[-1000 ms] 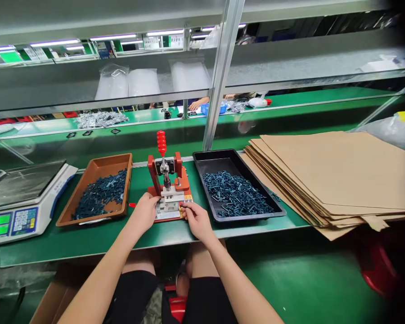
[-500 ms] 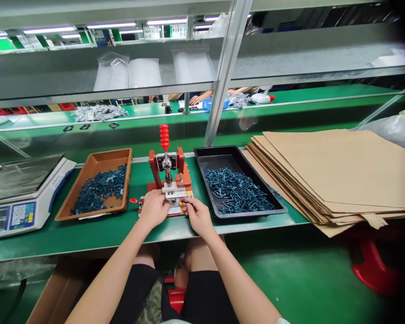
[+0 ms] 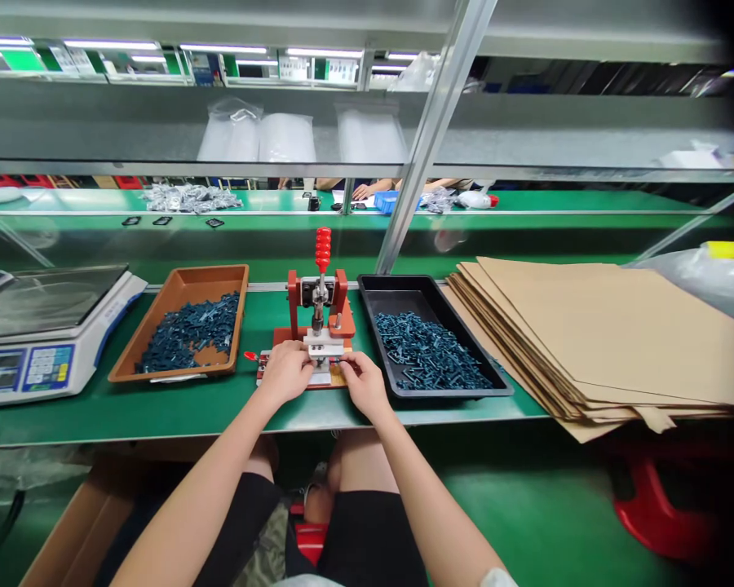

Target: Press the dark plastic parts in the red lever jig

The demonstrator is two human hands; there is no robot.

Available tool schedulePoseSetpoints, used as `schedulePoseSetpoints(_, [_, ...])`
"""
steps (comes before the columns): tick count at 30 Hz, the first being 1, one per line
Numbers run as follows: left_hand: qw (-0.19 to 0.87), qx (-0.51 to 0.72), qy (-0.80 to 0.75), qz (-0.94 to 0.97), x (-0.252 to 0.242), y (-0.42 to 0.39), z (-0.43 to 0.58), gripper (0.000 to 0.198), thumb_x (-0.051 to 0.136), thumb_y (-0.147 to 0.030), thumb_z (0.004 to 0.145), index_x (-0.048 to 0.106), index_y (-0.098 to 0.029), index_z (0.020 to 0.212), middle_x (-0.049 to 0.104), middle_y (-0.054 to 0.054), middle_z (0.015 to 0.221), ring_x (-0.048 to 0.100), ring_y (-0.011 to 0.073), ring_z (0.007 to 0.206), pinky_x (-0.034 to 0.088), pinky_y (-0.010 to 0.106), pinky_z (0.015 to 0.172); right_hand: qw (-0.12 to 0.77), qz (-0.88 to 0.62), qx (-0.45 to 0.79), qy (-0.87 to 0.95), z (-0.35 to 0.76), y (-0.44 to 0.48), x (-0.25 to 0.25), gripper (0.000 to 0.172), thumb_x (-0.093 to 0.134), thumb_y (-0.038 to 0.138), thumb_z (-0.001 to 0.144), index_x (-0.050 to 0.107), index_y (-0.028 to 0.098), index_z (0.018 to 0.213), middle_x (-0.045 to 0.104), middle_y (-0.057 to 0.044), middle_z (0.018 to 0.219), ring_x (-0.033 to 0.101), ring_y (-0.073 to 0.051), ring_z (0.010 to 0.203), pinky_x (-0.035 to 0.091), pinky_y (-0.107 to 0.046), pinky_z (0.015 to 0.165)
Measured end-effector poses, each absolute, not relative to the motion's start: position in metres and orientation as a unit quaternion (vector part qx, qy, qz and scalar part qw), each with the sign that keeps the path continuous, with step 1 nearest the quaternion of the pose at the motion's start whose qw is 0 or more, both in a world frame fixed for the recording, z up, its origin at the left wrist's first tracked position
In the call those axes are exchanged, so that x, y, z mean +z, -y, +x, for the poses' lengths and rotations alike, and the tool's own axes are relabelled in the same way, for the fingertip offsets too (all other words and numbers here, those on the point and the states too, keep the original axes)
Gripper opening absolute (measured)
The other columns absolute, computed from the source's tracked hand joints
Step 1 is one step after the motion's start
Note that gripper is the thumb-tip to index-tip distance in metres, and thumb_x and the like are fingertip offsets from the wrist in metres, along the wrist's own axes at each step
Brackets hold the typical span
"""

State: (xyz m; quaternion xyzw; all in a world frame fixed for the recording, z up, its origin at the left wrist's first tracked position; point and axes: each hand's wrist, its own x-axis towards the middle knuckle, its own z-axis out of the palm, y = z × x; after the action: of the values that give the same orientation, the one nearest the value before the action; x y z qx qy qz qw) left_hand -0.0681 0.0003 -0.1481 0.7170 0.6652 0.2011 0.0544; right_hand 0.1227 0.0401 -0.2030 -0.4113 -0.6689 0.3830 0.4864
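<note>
Illegibly small keypad print, left hand and right hand at press, each grip unclear

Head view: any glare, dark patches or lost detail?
Head view: the far right edge falls into black; head view: pale reflections on the scale's plate and glowing light tubes behind; head view: left hand and right hand are clear, but anything held is too small to tell.

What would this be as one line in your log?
left hand: at clamp fixture; right hand: at fixture's right side; red handle: upright; blue pieces: in brown tray left, black tray right
</note>
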Motion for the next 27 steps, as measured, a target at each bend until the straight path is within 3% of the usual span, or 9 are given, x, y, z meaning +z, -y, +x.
schedulePoseSetpoints(6, [0.048, 0.255, -0.674, 0.691, -0.152, 0.003, -0.064, 0.018, 0.058, -0.019, 0.083, 0.075, -0.021, 0.079, 0.074, 0.008, 0.102, 0.064, 0.0279, 0.106, 0.047, 0.043, 0.099, 0.488, -0.427, 0.392, 0.653, 0.121, -0.042, -0.205, 0.017, 0.057, 0.034, 0.086, 0.067, 0.020, 0.091, 0.072, -0.008, 0.093, 0.067, -0.022, 0.079, 0.056, -0.035, 0.076])
schedulePoseSetpoints(12, [0.113, 0.380, -0.687, 0.609, -0.154, -0.002, -0.070, 0.022, 0.052, -0.022, 0.084, 0.074, -0.020, 0.083, 0.077, 0.007, 0.094, 0.070, 0.0224, 0.092, 0.053, 0.034, 0.086, 0.476, -0.423, 0.356, 0.684, 0.120, -0.036, -0.206, 0.016, 0.053, 0.030, 0.089, 0.065, 0.020, 0.094, 0.071, -0.007, 0.091, 0.066, -0.020, 0.077, 0.056, -0.034, 0.074])
schedulePoseSetpoints(19, [0.142, 0.464, -0.704, 0.519, -0.156, -0.003, -0.074, 0.023, 0.049, -0.032, 0.090, 0.069, -0.021, 0.094, 0.077, 0.006, 0.089, 0.072, 0.0207, 0.084, 0.055, 0.032, 0.079, 0.481, -0.402, 0.326, 0.708, 0.121, -0.032, -0.204, 0.015, 0.051, 0.026, 0.092, 0.065, 0.021, 0.095, 0.070, -0.007, 0.093, 0.067, -0.020, 0.081, 0.056, -0.033, 0.074])
schedulePoseSetpoints(27, [0.109, 0.438, -0.711, 0.540, -0.153, 0.000, -0.079, 0.025, 0.053, -0.032, 0.089, 0.073, -0.020, 0.098, 0.078, 0.007, 0.095, 0.073, 0.0214, 0.086, 0.056, 0.032, 0.082, 0.483, -0.396, 0.311, 0.717, 0.123, -0.030, -0.205, 0.015, 0.049, 0.025, 0.094, 0.064, 0.021, 0.095, 0.069, -0.007, 0.092, 0.067, -0.021, 0.083, 0.055, -0.033, 0.077])
